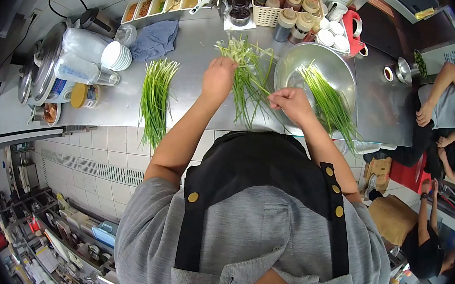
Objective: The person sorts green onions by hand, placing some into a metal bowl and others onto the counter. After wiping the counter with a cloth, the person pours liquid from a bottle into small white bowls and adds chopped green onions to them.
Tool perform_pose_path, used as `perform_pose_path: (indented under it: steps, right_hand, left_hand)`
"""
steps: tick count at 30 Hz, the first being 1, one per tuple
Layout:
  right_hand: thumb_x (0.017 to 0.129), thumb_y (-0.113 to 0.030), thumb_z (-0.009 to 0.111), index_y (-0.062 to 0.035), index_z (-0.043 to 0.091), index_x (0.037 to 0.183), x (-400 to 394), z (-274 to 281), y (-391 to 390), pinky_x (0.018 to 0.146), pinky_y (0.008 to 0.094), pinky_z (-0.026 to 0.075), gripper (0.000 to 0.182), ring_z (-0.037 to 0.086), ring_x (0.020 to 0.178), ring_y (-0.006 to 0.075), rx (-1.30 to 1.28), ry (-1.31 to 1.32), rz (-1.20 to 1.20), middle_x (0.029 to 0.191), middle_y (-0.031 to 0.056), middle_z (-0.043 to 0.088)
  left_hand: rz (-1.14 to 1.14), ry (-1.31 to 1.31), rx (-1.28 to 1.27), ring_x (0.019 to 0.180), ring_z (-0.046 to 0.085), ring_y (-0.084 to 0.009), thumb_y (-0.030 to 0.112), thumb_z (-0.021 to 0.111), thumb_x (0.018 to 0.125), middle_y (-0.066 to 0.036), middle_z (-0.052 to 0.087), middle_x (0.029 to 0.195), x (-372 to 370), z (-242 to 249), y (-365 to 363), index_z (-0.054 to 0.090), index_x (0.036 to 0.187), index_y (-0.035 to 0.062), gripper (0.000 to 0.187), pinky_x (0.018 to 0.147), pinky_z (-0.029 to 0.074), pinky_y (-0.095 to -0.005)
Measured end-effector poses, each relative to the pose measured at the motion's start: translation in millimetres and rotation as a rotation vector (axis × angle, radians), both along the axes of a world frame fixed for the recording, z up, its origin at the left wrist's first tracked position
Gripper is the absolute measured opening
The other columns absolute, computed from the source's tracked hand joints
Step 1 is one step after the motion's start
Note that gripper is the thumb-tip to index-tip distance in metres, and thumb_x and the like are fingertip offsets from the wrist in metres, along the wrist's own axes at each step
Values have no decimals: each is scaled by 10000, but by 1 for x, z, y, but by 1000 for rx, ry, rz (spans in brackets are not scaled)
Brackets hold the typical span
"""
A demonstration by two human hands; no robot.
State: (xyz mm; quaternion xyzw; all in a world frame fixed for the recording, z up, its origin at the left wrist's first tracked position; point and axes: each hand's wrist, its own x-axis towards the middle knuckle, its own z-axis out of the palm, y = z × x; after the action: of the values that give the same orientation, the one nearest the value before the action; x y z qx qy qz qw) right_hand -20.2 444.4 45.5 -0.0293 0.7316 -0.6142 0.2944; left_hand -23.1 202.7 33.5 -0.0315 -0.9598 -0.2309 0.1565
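Right hand (295, 106) pinched a stalk (263, 90) | couldn't tell if left hand (218, 79) gripped | neat bunch (156, 99) lay left, another bunch (327, 97) in bowl (291, 66) | middle tangle (242, 88) looked unsorted

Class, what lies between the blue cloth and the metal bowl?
The head view shows loose green stalks and the left hand between the blue cloth and metal bowl.

Greens (247, 81) partly hidden behind the left hand (219, 79)
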Motion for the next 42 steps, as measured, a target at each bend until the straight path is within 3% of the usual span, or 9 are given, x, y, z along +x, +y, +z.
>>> perform_pose_path:
  steps: [3, 7, 9, 18, 25, 27, 31, 37, 42]
  right_hand:
    - [861, -114, 615, 8, 668, 916, 6, 0, 20, 549, 220, 431, 143, 548, 596, 87, -98, -132, -135, 709, 31, 613]
    - [915, -162, 524, -45, 634, 981, 10, 18, 41, 496, 215, 335, 175, 436, 548, 67, -158, -249, -326, 706, -23, 519]
    - [930, -208, 494, -67, 630, 985, 12, 23, 47, 509, 208, 316, 203, 412, 548, 67, -135, -256, -426, 745, -25, 519]
    - [938, -205, 524, -79, 591, 1031, 11, 23, 41, 603, 224, 412, 169, 487, 694, 81, -223, -258, -373, 855, -28, 539]
    - [918, -167, 565, -94, 619, 993, 6, 27, 39, 712, 282, 500, 118, 502, 742, 83, -215, -268, -423, 873, -37, 548]
    - [899, -163, 602, -90, 619, 980, 4, 26, 32, 682, 253, 489, 111, 505, 731, 73, -233, -228, -389, 851, -41, 548]
    - [885, -148, 623, -68, 618, 968, 2, 27, 17, 642, 220, 456, 115, 497, 696, 58, -212, -203, -362, 803, -44, 554]
    - [890, -133, 618, -25, 640, 958, 9, 19, -19, 606, 187, 392, 129, 474, 659, 39, -238, -101, -89, 783, -35, 590]
    - [902, -171, 612, -46, 628, 1046, 16, 22, -35, 669, 210, 411, 191, 502, 721, 52, -191, -65, 76, 846, -26, 599]
  left_hand:
    - [-71, -425, 19, 935, 620, -354, 145, 650, 783, -165, 643, 1001, -4, -54, -5, 568, 921, -5, 220, 734, 503, -415]
    - [-149, -499, -9, 934, 625, -357, 146, 646, 777, -190, 651, 969, -4, -47, -13, 616, 940, 17, 210, 755, 502, -429]
    - [126, -394, 358, 906, 635, -357, 181, 631, 798, -200, 661, 931, -16, -50, -34, 661, 910, 32, 188, 767, 502, -438]
    - [372, -625, 171, 861, 665, -326, 335, 671, 734, -168, 690, 871, -66, -88, -41, 707, 887, 54, 322, 750, 515, -404]
    - [309, -694, 486, 796, 671, -287, 298, 660, 721, -160, 690, 817, -60, -74, -37, 701, 813, 26, 290, 727, 513, -381]
    - [184, -595, 630, 609, 628, -178, 198, 658, 766, -106, 677, 709, -59, -72, -31, 673, 820, -21, 226, 594, 491, -316]
    - [244, -372, 395, 710, 629, -170, 216, 673, 803, -109, 690, 825, -44, -57, -28, 675, 923, -21, 265, 666, 493, -300]
    - [-274, -464, 972, 858, 589, -103, 250, 614, 913, -34, 686, 943, 20, 28, 31, 663, 1011, 16, 258, 793, 456, -265]
    - [-119, -399, 1115, 767, 556, -64, 179, 657, 883, -9, 662, 852, 44, 30, 24, 668, 962, 36, 164, 710, 451, -231]
